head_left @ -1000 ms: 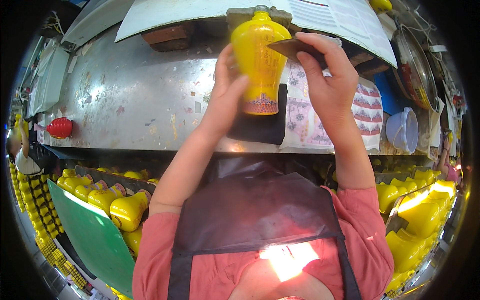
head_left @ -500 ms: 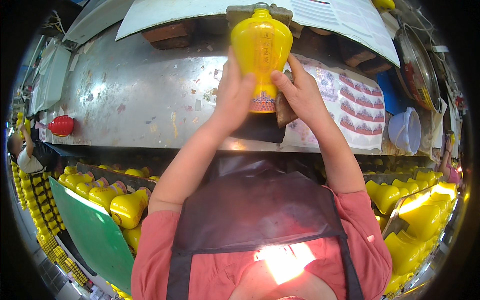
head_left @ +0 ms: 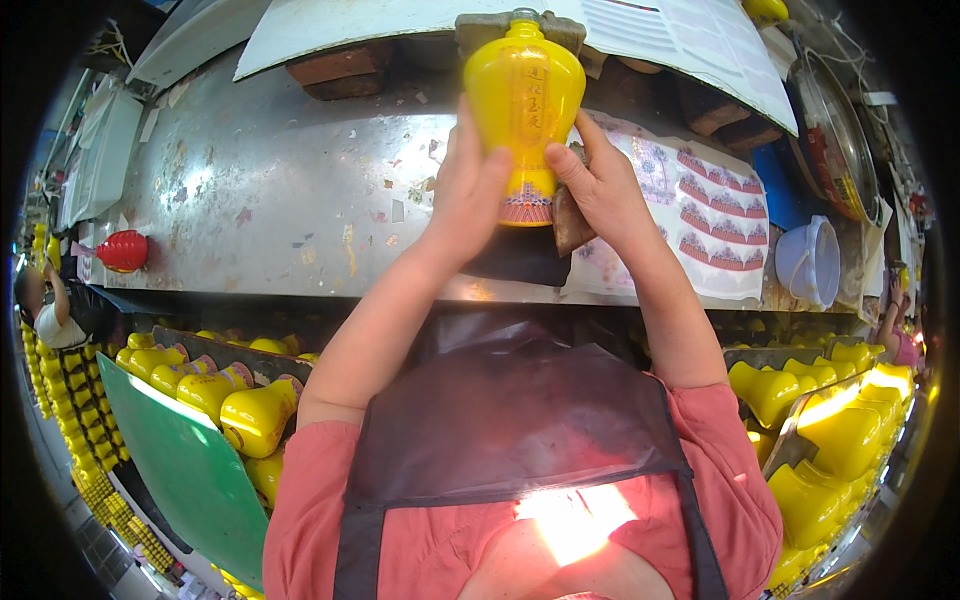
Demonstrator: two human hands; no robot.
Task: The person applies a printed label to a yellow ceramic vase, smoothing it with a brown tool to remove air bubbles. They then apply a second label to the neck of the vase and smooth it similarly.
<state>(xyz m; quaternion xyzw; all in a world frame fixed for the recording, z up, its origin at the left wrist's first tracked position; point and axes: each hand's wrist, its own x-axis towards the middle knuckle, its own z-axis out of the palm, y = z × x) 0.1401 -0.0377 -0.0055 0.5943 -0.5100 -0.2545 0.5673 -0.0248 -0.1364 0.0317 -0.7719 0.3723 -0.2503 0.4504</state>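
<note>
From my end I see the yellow bottle (head_left: 525, 95) btwn both hands, its neck pointing away, in front of a grey block (head_left: 482, 34). L hand (head_left: 468, 190) grips its left side; R hand (head_left: 602, 185) grips the right, w/ a flat brown piece (head_left: 572, 222) under the palm (exact hold hidden). Forearms + bottle partly block the black pad (head_left: 515, 264). Right of R hand: printed sheet (head_left: 722, 215), then pail (head_left: 808, 262). Well left of L hand: red container (head_left: 122, 251).

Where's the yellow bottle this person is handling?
In the head view, the yellow bottle is near the top, just right of centre, between the left hand and the right hand, close by the grey block.
</note>
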